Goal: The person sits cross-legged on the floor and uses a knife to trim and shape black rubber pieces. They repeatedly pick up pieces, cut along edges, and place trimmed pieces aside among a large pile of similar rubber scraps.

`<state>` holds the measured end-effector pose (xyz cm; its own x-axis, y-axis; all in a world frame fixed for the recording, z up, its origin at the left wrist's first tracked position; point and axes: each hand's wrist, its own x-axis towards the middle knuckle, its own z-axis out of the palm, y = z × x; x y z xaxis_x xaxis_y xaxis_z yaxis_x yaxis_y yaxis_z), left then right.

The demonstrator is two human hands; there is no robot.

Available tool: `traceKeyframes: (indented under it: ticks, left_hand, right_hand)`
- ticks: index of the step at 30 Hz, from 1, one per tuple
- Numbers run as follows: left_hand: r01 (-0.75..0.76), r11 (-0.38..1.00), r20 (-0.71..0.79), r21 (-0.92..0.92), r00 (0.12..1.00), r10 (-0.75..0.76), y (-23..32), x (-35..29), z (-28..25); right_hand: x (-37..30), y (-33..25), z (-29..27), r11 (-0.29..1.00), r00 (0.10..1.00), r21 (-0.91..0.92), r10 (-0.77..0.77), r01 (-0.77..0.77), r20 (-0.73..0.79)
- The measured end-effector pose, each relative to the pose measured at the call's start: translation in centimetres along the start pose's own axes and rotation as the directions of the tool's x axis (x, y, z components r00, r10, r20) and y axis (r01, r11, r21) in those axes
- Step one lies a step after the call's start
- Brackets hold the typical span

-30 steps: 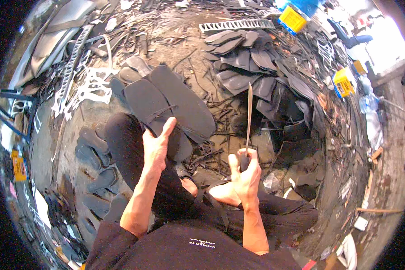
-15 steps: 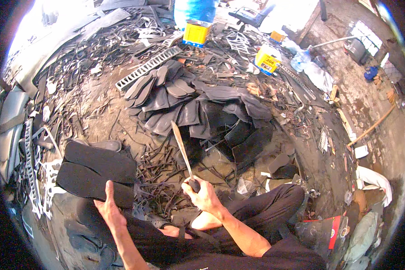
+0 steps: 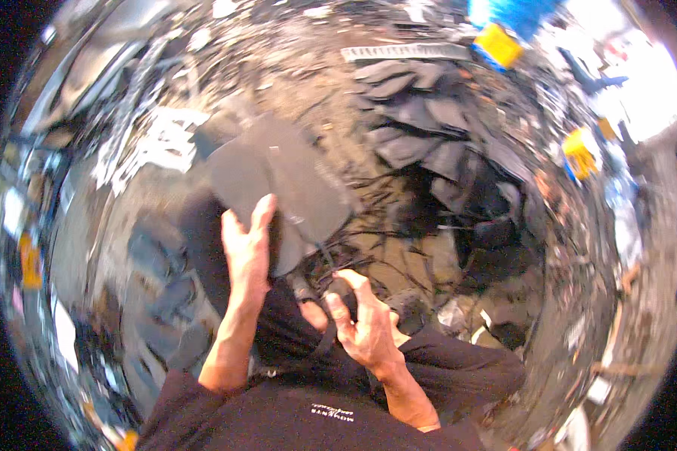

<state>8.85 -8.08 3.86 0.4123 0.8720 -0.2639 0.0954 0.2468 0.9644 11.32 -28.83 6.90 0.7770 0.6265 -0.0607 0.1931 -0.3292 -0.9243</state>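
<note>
A dark, flat foam-like sheet [image 3: 312, 177] with rounded sole outlines lies across my left knee. My left hand [image 3: 247, 248] grips its near left edge, thumb on top and the fingers partly hidden. In my right hand [image 3: 362, 319] is a knife [image 3: 326, 254], held by its dark handle; its thin blade points up and left against the near part of the sheet. Motion blur hides whether the tip has gone into it. Beyond my right hand is a pile of dark sole-shaped pieces [image 3: 421, 143] on the ground.
Dark offcut strips [image 3: 399, 244] litter the ground in front of my crossed legs. White cut-out scraps [image 3: 154, 146] lie to the left. A pale slotted strip [image 3: 406, 52] is behind the pile, with a yellow-and-blue box [image 3: 498, 46] beside it and another box [image 3: 579, 152] farther right.
My view has swung left. The knife, earlier upright and away from the sheet, has come down to it with my right hand. My left hand still holds the sheet, now turned.
</note>
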Motion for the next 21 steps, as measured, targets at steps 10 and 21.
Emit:
traceKeyframes:
  ticks: [10, 21]
  left_hand:
    - [0.073, 0.991, -0.007, -0.11, 0.997, -0.074, -0.7, -1.1, -1.8]
    - [0.098, 0.99, 0.088, -0.105, 0.992, -0.089, 0.1, -1.7, -1.9]
  right_hand:
    - [-8.8, 5.6, -0.5, 0.959, 0.997, -0.277, 0.069, -0.055, 0.042]
    - [1.2, 4.1, 4.4, 0.969, 0.994, -0.235, 0.093, -0.076, 0.062]
